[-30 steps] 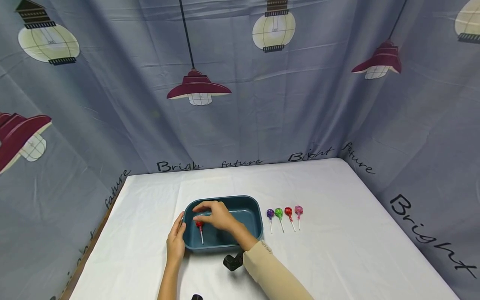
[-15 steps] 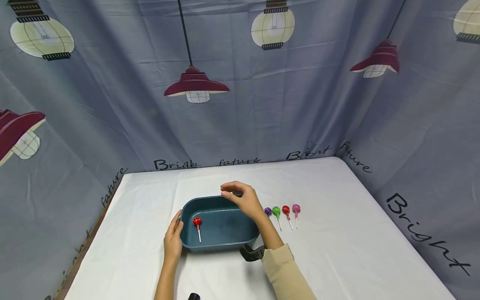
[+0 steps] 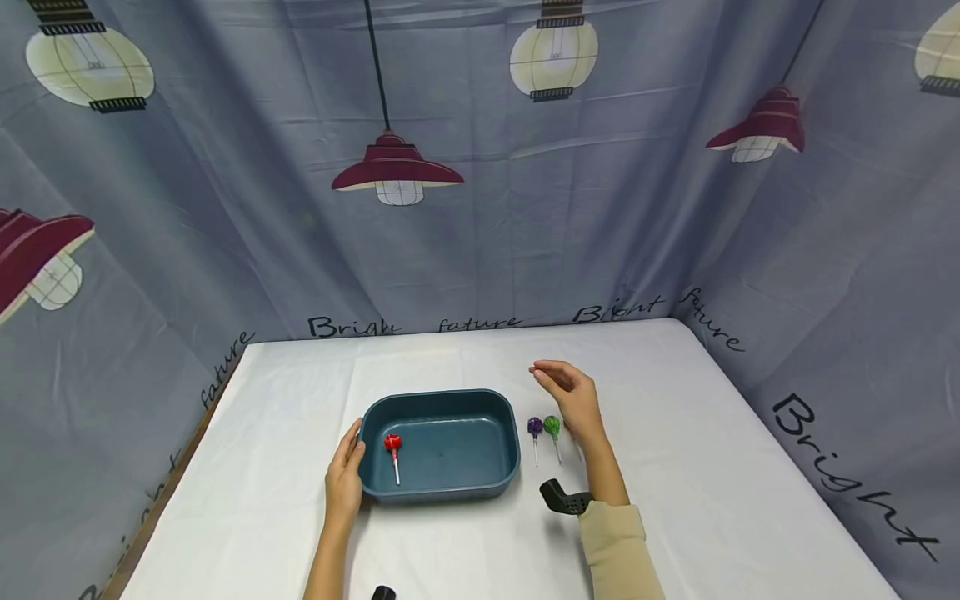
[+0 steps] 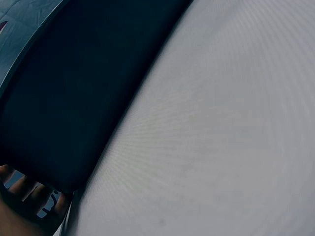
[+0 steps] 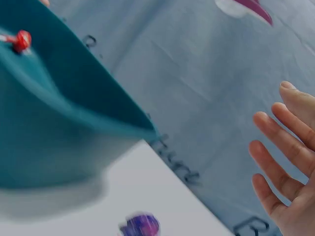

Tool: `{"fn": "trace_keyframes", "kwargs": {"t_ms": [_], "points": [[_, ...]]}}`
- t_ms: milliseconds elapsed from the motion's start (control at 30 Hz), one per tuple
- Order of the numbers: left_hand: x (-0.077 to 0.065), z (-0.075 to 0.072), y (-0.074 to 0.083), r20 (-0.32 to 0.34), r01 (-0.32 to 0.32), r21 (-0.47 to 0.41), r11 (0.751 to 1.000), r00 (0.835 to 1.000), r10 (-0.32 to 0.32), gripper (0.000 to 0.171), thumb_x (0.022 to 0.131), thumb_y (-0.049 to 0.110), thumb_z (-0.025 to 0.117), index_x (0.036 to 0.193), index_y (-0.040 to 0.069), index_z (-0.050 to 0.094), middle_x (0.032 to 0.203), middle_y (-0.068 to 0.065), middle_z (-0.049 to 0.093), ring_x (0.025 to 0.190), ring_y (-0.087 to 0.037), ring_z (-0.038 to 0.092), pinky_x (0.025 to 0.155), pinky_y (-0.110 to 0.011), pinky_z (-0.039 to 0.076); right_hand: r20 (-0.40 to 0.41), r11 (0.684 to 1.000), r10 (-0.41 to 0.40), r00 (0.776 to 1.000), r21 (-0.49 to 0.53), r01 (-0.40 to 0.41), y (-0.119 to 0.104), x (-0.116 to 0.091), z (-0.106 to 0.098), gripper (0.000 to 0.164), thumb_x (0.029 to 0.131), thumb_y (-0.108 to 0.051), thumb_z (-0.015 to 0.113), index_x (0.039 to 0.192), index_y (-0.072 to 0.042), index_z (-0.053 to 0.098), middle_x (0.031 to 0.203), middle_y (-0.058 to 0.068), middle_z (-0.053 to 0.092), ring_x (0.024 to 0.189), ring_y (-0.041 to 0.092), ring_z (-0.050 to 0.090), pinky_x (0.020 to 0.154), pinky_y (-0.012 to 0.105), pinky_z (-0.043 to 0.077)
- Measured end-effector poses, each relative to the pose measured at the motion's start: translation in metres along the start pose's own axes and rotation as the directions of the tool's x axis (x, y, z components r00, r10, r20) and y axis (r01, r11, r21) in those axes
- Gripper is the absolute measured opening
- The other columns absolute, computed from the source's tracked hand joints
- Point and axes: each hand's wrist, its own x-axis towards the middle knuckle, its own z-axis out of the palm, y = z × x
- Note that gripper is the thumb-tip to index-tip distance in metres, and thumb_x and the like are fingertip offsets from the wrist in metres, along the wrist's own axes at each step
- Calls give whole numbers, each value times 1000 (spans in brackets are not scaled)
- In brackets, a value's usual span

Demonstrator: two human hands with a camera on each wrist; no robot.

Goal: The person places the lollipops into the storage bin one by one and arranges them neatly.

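Observation:
A dark teal rectangular tub point(image 3: 442, 492) stands on the white table, with a red lollipop point(image 3: 393, 442) lying inside at its left, stick toward me. My left hand point(image 3: 343, 483) rests against the tub's left end; in the left wrist view its fingers point(image 4: 37, 196) touch the outer wall. My right hand point(image 3: 573, 400) hovers to the right of the tub, holding nothing, its fingers spread apart in the right wrist view. Just left of that hand lie a purple lollipop point(image 3: 535, 427) and a green lollipop point(image 3: 552, 426). The hand and forearm hide the red and pink ones beside them.
White cloth covers the table point(image 3: 720, 500). A grey-blue curtain point(image 3: 480, 250) printed with lamps surrounds its back and sides. A black wrist device point(image 3: 564, 498) sits on the right forearm; another black piece point(image 3: 383, 592) shows near the left arm.
My right hand has moved out of the tub and rightward, to above the row of lollipops. The red lollipop lies in the tub. My left hand has stayed at the tub's left end.

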Motion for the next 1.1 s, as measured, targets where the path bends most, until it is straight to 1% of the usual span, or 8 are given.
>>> {"fn": "trace_keyframes", "kwargs": {"t_ms": [133, 300, 433, 533, 667, 800, 967, 1100], "points": [[5, -3, -14, 7, 5, -26, 1000, 1000, -5, 41, 98, 9, 42, 139, 4, 40, 142, -18, 37, 132, -34, 28, 105, -46, 22, -66, 997, -42, 997, 68, 47, 39, 1, -26, 28, 87, -17, 66, 110, -2, 65, 103, 8, 68, 96, 16, 62, 83, 23, 46], [11, -4, -31, -19, -3, -16, 1000, 1000, 2, 40, 98, 15, 44, 138, 10, 44, 141, -11, 40, 132, -28, 31, 105, -42, 24, -119, 993, -60, 991, 95, 72, 71, 0, -55, 31, 85, -19, 68, 109, -1, 66, 101, 7, 69, 94, 14, 63, 79, 18, 46], [13, -2, -34, -25, -26, -14, 1000, 999, 25, 40, 98, 17, 44, 138, 10, 44, 140, -11, 41, 131, -28, 32, 104, -43, 25, -176, 999, -18, 984, 36, 24, 77, -5, -73, 31, 84, -22, 69, 108, -3, 66, 99, 3, 69, 92, 9, 63, 77, 14, 45], [13, -1, -35, -27, -27, -19, 999, 999, 26, 40, 98, 17, 44, 137, 9, 45, 140, -10, 41, 131, -28, 32, 104, -42, 25, -225, 998, 48, 973, -17, -54, 73, -11, -79, 33, 84, -24, 69, 108, -3, 66, 97, -3, 70, 90, 4, 62, 76, 13, 43], [13, -1, -35, -26, -16, -16, 1000, 1000, 15, 40, 98, 16, 44, 138, 10, 44, 141, -7, 41, 131, -26, 32, 105, -41, 25, -291, 980, 163, 943, -66, -190, 62, -19, -81, 36, 83, -27, 70, 108, -2, 65, 92, -9, 69, 87, -1, 61, 72, 13, 43], [12, -1, -35, -21, -9, -9, 1000, 1000, 9, 40, 98, 17, 44, 138, 11, 44, 142, -7, 40, 132, -26, 31, 105, -41, 24, -307, 960, 239, 921, -71, -272, 66, -25, -83, 37, 83, -27, 70, 109, -1, 65, 91, -11, 69, 85, -3, 59, 71, 12, 43], [13, -1, -36, -31, -8, -12, 1000, 999, 8, 40, 98, 17, 44, 138, 11, 45, 141, -7, 41, 131, -24, 33, 105, -41, 24, -290, 951, 270, 918, -67, -301, 82, -31, -85, 39, 83, -27, 69, 111, 0, 64, 92, -8, 70, 86, -4, 59, 75, 10, 42], [15, -1, -36, -33, -8, -13, 1000, 999, 8, 40, 98, 17, 44, 138, 12, 45, 141, -7, 41, 131, -23, 33, 105, -40, 24, -286, 955, 250, 925, -86, -285, 89, -32, -84, 41, 83, -28, 70, 111, 1, 63, 91, -8, 69, 85, -4, 59, 76, 10, 42]]}}
